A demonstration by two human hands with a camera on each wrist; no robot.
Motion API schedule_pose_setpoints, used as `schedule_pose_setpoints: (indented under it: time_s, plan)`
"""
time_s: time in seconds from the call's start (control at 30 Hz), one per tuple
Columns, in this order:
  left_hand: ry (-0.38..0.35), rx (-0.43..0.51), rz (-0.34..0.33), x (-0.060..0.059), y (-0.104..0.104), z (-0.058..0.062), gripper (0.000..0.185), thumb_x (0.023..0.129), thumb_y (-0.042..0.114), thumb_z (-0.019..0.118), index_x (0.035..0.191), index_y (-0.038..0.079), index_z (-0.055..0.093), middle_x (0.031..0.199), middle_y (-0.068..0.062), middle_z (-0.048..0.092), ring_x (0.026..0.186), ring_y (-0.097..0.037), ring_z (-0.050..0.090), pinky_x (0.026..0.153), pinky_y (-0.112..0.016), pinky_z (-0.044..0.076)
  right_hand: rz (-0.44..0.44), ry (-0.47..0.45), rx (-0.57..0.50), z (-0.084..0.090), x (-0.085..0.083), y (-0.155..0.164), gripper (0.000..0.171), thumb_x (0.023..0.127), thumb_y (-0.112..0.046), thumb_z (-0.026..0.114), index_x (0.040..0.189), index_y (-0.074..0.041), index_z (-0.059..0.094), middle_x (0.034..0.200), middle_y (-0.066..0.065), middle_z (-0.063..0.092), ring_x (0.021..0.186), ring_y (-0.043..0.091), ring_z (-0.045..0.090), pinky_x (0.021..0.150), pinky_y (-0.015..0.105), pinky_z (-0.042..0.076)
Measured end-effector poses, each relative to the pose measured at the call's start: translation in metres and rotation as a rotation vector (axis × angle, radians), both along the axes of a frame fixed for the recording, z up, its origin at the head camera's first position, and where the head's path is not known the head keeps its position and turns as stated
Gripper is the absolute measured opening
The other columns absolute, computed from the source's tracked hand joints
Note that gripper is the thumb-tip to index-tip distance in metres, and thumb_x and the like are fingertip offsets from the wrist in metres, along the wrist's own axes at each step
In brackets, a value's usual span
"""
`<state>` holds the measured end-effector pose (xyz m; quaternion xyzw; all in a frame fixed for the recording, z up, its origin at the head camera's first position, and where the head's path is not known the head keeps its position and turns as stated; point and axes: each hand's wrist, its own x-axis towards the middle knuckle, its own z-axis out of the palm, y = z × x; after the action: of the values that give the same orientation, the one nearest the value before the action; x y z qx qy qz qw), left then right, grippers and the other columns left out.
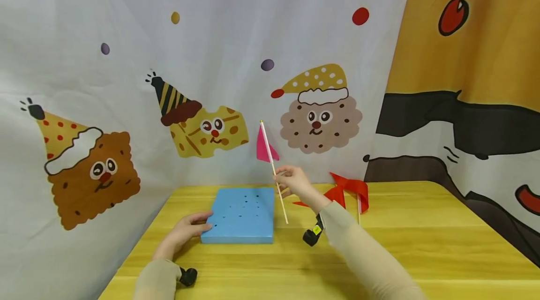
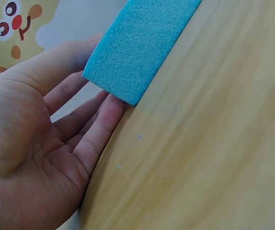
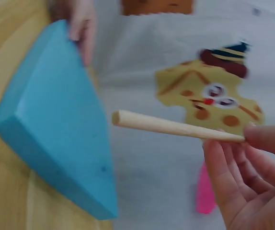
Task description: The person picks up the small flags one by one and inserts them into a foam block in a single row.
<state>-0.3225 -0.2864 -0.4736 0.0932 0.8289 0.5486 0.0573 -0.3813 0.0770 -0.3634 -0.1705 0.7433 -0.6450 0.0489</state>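
A blue foam block (image 1: 249, 218) with several small holes in its top lies on the wooden table. My left hand (image 1: 185, 232) rests against its left side; in the left wrist view the fingers touch the block's end (image 2: 132, 52), with the thumb near its top edge. My right hand (image 1: 295, 182) pinches the wooden stick of a small pink flag (image 1: 265, 145) between thumb and fingers. The stick stands tilted just right of the block, its lower end apart from it. In the right wrist view the bare stick end (image 3: 152, 123) points toward the block.
Red flags (image 1: 352, 186) on sticks lie on the table behind and right of my right forearm. A printed curtain (image 1: 236, 56) with cartoon faces hangs behind the table (image 1: 422, 243). Black wrist cameras (image 1: 311, 236) sit under both wrists.
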Motion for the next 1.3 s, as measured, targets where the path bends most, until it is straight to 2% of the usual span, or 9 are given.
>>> schedule_pose_setpoints:
  time_s: [0.17,0.37,0.53,0.73,0.87,0.97,1.07,1.2,1.3]
  plan:
    - [-0.025,0.008,0.018,-0.001,0.002,-0.001,0.060,0.091,0.027,0.070,0.143,0.005,0.049,0.145,-0.021,0.043,0.121,-0.035,0.052,0.095,-0.049,0.046,0.000,0.017,0.006,0.000,-0.005,-0.016,0.020,0.094,-0.011,0.063,0.111,0.000,0.060,0.085,0.014,0.065,0.079,0.043,0.066,0.065,0.046,0.058]
    - [-0.007,-0.005,0.022,-0.001,0.003,-0.001,0.059,0.091,0.027,0.070,0.143,0.006,0.049,0.144,-0.020,0.045,0.120,-0.033,0.052,0.093,-0.045,0.047,-0.002,0.049,-0.049,0.008,-0.011,-0.033,0.021,0.095,-0.010,0.062,0.113,0.000,0.060,0.088,0.014,0.066,0.078,0.037,0.067,0.067,0.046,0.058]
    - [-0.010,0.010,0.018,0.000,0.002,-0.002,0.059,0.091,0.027,0.070,0.142,0.006,0.050,0.144,-0.020,0.044,0.121,-0.034,0.052,0.095,-0.048,0.046,0.011,0.056,-0.071,0.013,-0.016,-0.046,0.025,0.095,-0.012,0.064,0.116,0.001,0.060,0.089,0.014,0.066,0.082,0.039,0.066,0.073,0.050,0.056]
    - [-0.011,0.020,0.019,0.000,0.001,-0.003,0.060,0.091,0.028,0.070,0.142,0.005,0.050,0.144,-0.021,0.044,0.121,-0.035,0.052,0.095,-0.049,0.046,0.008,0.159,-0.032,0.011,-0.025,-0.062,0.023,0.094,-0.015,0.066,0.113,-0.002,0.064,0.095,0.019,0.068,0.082,0.031,0.067,0.071,0.049,0.057]
    - [-0.009,0.018,0.015,0.000,0.001,-0.003,0.059,0.091,0.028,0.070,0.142,0.006,0.049,0.145,-0.020,0.044,0.122,-0.035,0.051,0.096,-0.048,0.046,0.005,0.197,-0.044,0.012,-0.028,-0.073,0.026,0.094,-0.015,0.066,0.116,-0.001,0.065,0.094,0.015,0.065,0.088,0.040,0.066,0.072,0.053,0.056]
    - [0.005,0.010,0.012,0.000,0.001,-0.003,0.058,0.092,0.027,0.069,0.143,0.006,0.049,0.145,-0.020,0.044,0.122,-0.034,0.051,0.096,-0.048,0.046,-0.001,0.203,-0.068,0.012,-0.030,-0.082,0.027,0.094,-0.013,0.065,0.117,0.001,0.065,0.093,0.011,0.063,0.091,0.045,0.065,0.073,0.052,0.055]
    - [0.026,0.002,0.003,0.000,0.002,-0.002,0.058,0.092,0.026,0.069,0.142,0.005,0.049,0.144,-0.020,0.045,0.121,-0.035,0.052,0.094,-0.047,0.047,-0.012,0.205,-0.079,0.011,-0.034,-0.090,0.026,0.095,-0.012,0.065,0.116,0.003,0.065,0.091,0.010,0.063,0.091,0.044,0.065,0.071,0.049,0.057]
    - [0.027,0.012,-0.002,0.001,0.002,-0.003,0.057,0.092,0.025,0.069,0.142,0.004,0.050,0.144,-0.021,0.045,0.121,-0.035,0.052,0.093,-0.048,0.047,-0.035,0.179,-0.065,0.007,-0.038,-0.101,0.025,0.094,-0.011,0.065,0.116,0.002,0.066,0.089,0.010,0.064,0.088,0.038,0.067,0.071,0.047,0.057]
    - [0.022,0.017,0.004,0.001,0.001,-0.002,0.057,0.092,0.025,0.069,0.142,0.005,0.050,0.143,-0.021,0.045,0.120,-0.035,0.052,0.093,-0.049,0.047,-0.058,0.153,-0.064,0.003,-0.040,-0.108,0.024,0.094,-0.011,0.065,0.115,0.001,0.067,0.089,0.010,0.064,0.085,0.033,0.067,0.067,0.042,0.058]
